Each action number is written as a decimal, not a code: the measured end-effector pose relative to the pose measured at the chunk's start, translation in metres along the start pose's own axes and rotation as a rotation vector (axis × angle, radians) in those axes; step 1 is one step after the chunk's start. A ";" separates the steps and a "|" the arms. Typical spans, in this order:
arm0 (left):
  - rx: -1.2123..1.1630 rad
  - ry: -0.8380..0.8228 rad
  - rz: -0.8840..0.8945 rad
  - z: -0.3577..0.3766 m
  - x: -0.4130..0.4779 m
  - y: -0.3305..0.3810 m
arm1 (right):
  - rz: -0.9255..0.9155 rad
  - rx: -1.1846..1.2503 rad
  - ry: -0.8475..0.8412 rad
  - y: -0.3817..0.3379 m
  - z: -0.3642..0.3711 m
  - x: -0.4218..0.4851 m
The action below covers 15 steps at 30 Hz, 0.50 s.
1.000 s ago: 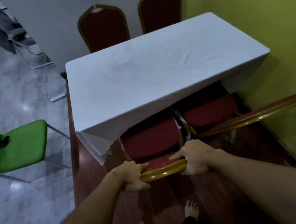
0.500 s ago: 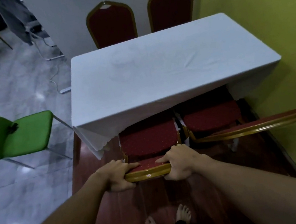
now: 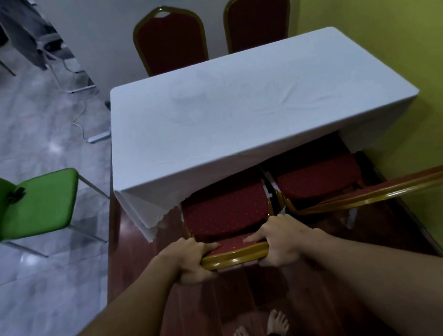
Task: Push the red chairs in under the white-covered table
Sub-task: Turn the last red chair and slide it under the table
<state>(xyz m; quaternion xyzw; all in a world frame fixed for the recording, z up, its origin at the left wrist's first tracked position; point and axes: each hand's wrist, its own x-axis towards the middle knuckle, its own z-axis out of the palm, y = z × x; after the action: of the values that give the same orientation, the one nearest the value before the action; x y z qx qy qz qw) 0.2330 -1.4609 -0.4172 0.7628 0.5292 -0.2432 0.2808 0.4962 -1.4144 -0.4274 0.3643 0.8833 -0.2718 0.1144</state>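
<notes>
At near edge of white-covered table (image 3: pixel 250 119): left hand (image 3: pixel 188 259) and right hand (image 3: pixel 282 240) both clamped on gold top rail of near-left red chair (image 3: pixel 225 214), seat partly under the cloth. Second red chair (image 3: pixel 317 177) beside it, similarly tucked.

Beyond the gripped chair (image 3: pixel 225 218), the white tablecloth (image 3: pixel 236 115) hides the seat's front. To its right, the neighbouring chair's backrest (image 3: pixel 402 183) runs off the frame edge.
</notes>
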 end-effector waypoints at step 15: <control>-0.217 0.118 0.062 -0.059 0.031 0.065 | 0.052 -0.016 -0.018 0.044 -0.029 -0.031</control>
<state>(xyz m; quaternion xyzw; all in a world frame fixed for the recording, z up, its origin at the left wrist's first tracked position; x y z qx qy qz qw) 0.3086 -1.4177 -0.3842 0.7570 0.5443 -0.1304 0.3372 0.5487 -1.3900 -0.4086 0.3838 0.8746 -0.2649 0.1323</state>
